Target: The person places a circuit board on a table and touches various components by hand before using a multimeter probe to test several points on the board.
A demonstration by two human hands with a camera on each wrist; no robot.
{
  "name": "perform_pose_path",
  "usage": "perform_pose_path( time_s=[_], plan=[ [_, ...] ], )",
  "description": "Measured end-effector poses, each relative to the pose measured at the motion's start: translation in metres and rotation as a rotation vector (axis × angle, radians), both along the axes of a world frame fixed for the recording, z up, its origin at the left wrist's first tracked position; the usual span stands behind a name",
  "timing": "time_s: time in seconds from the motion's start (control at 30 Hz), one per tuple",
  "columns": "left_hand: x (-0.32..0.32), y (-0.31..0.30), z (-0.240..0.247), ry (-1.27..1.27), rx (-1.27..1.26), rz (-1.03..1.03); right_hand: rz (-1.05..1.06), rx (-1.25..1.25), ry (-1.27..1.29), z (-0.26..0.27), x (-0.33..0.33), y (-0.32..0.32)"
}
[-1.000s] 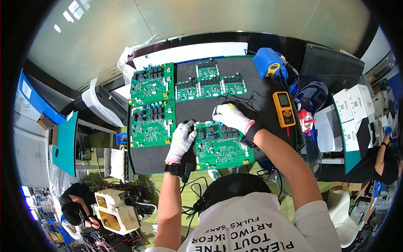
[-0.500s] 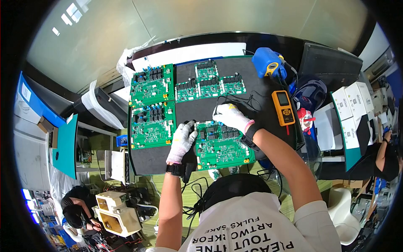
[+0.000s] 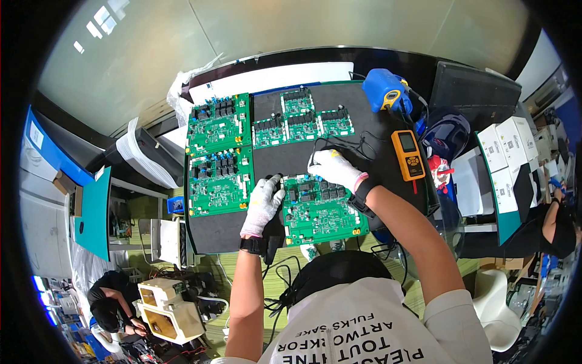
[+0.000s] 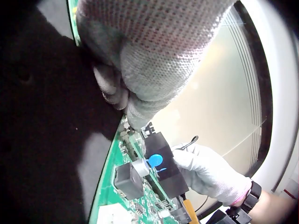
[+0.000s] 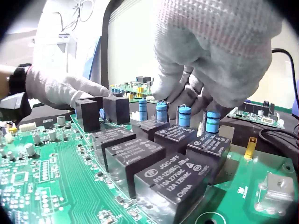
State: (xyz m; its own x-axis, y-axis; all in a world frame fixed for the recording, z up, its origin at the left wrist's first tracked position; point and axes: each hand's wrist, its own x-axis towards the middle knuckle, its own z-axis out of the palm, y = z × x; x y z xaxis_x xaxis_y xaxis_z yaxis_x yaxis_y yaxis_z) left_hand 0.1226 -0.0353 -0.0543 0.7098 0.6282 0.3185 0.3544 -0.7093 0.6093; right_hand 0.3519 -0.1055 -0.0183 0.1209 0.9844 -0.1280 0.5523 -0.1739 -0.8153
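A large green circuit board (image 3: pixel 324 212) lies at the front of the dark mat. My gloved left hand (image 3: pixel 264 203) pinches its far left corner; in the left wrist view, its fingertips (image 4: pixel 138 116) meet the board's edge. Bent over the far edge is my gloved right hand (image 3: pixel 335 168), its curled fingers (image 5: pixel 215 79) right behind a row of blue cylindrical components (image 5: pixel 184 115). Black relays (image 5: pixel 173 179) stand in front of them. A thin black cable (image 4: pixel 189 143) comes out of the right hand's grip; I cannot tell what is at its end, hidden by the fingers.
Two more large boards (image 3: pixel 219 182) lie on the left of the mat. Several smaller boards (image 3: pixel 302 124) sit at the back. To the right are a yellow handheld meter (image 3: pixel 409 155) and a blue device (image 3: pixel 383 88). Loose black cable (image 3: pixel 361 145) crosses the mat beyond the right hand.
Both hands stay in place at the board. The head view has shifted very slightly; nothing on the mat has visibly moved.
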Motion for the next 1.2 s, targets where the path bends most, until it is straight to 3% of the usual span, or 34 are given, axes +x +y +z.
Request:
perform_pose_path(
  time_s=[0.37, 0.63, 1.2],
  plan=[
    [-0.001, -0.001, 0.002, 0.028, -0.009, 0.006, -0.019, -0.022, -0.027, 0.000, -0.003, 0.000],
    [0.000, 0.001, 0.001, 0.010, 0.016, -0.019, -0.010, 0.159, -0.150, -0.009, -0.003, 0.000],
    [-0.001, 0.000, 0.002, 0.027, -0.033, -0.009, 0.047, 0.080, -0.264, -0.004, -0.001, 0.008]
  ],
)
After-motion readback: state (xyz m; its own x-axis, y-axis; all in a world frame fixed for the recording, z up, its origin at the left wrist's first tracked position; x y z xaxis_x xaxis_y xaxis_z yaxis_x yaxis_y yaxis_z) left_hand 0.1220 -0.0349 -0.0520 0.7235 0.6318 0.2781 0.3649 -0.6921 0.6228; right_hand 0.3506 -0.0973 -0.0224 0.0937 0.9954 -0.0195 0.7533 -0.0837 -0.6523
